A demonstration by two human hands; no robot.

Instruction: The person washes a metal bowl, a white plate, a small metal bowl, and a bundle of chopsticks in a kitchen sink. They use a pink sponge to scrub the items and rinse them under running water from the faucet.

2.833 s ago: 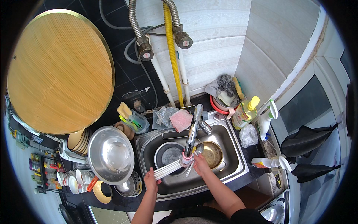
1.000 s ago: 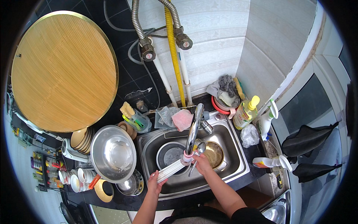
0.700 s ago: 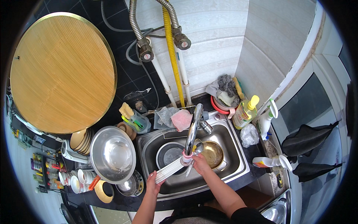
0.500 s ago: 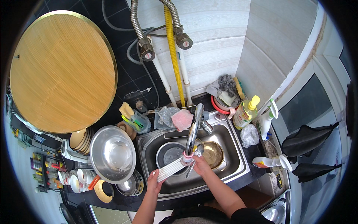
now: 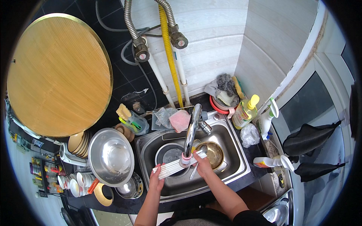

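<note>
Both my hands hold a bundle of white chopsticks (image 5: 170,170) slanting beneath the faucet (image 5: 192,130), over the sink (image 5: 241,165). My left hand (image 5: 157,181) closes around the lower left end. Near the upper right end, my right hand (image 5: 204,166) is closed on the chopsticks. A thin metal utensil handle (image 5: 194,171) pokes down beside the right fingers; its other end is hidden. Below the chopsticks sits a round steel pot (image 5: 160,153), partly covered by them. To its right, next to my right hand, stands a brassy metal pan (image 5: 214,152).
Left of the sink, a large steel basin (image 5: 111,158) rests near stacked bowls (image 5: 78,145) and cups (image 5: 75,187). Pink and grey cloths (image 5: 179,121) hang behind the faucet. A yellow-capped bottle (image 5: 244,113) and spray bottles (image 5: 268,117) stand at the right. A round wooden board (image 5: 60,75) looms upper left.
The chopsticks have shifted, with their right end now showing beyond the faucet above my right hand. The spoon bowl seen there before is now hidden. The whole view has moved slightly.
</note>
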